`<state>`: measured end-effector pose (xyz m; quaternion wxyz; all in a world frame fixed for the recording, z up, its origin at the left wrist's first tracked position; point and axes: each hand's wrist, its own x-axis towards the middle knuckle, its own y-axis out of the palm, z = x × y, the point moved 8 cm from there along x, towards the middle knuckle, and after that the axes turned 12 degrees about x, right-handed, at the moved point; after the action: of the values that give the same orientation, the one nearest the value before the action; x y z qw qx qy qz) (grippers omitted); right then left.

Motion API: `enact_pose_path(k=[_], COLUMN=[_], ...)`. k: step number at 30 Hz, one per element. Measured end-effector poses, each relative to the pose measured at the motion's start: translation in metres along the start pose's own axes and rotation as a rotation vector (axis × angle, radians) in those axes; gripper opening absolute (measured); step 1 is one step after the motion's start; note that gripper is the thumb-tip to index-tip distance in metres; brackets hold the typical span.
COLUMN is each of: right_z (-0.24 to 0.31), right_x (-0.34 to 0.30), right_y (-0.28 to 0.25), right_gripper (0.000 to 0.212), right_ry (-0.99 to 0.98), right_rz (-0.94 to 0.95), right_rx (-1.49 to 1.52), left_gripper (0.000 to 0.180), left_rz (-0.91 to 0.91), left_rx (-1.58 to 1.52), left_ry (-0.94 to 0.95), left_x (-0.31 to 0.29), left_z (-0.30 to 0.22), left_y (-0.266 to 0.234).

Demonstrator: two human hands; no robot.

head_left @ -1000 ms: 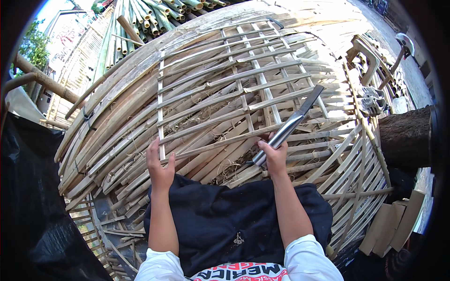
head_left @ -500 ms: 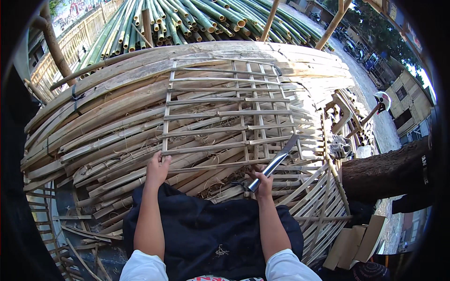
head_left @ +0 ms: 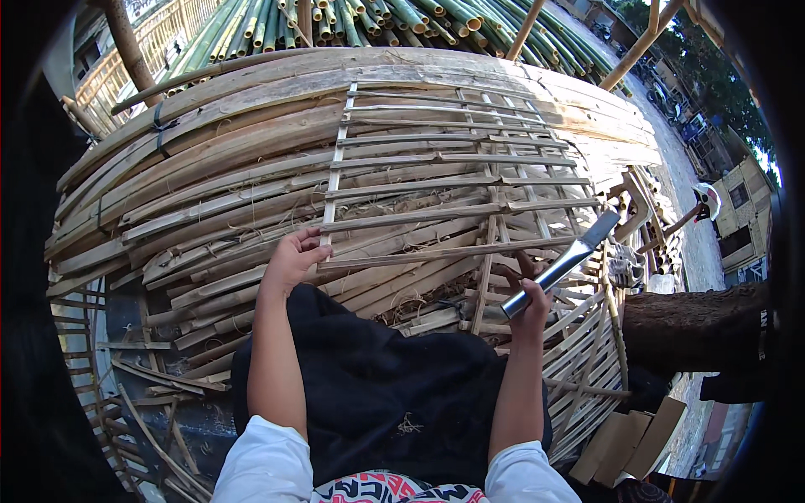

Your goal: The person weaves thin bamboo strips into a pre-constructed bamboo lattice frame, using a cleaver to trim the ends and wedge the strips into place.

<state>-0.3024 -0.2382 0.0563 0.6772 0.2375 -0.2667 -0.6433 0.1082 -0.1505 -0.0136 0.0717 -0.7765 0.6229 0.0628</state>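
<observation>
My left hand (head_left: 293, 258) pinches the near left corner of a bamboo lattice (head_left: 333, 180), thumb on top and fingers around the edge strip. The lattice has long split slats crossed by thinner strips. In my right hand (head_left: 531, 306) is a knife (head_left: 572, 256) with a shiny metal tube handle and a flat, darker blade. It slants up to the right, its blade beside the lattice's near right corner. Some right-hand fingers reach up to the lattice's near edge; whether they grip it I cannot tell.
Under the lattice lies a wide stack of split bamboo strips (head_left: 226, 180). Dark cloth (head_left: 377, 360) covers my lap. A second slatted piece (head_left: 579, 352), cardboard (head_left: 629, 444) and a tree trunk (head_left: 692, 325) are at right. Green bamboo poles (head_left: 402, 18) lie beyond.
Both hands have shifted rightward in the picture with the lattice, whose near edge is now higher. The knife has moved right with my right hand. The whole view has shifted slightly.
</observation>
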Motion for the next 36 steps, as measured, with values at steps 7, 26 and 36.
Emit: enact_pose_path(k=[7, 26, 36], right_z=[0.030, 0.031, -0.042], right_x=[0.015, 0.059, 0.119], right_y=[0.027, -0.096, -0.146], right_gripper=[0.037, 0.027, 0.016], right_ry=[-0.125, -0.085, 0.108], right_rz=[0.134, -0.123, -0.420], right_rx=[-0.087, -0.328, -0.226], left_gripper=[0.038, 0.042, 0.039], left_rz=[-0.006, -0.125, -0.101], left_rx=[-0.068, 0.020, -0.052], left_ry=[0.084, 0.171, 0.114], left_x=[0.001, 0.034, 0.052], left_z=[-0.011, -0.037, -0.006], left_y=[0.011, 0.080, 0.093])
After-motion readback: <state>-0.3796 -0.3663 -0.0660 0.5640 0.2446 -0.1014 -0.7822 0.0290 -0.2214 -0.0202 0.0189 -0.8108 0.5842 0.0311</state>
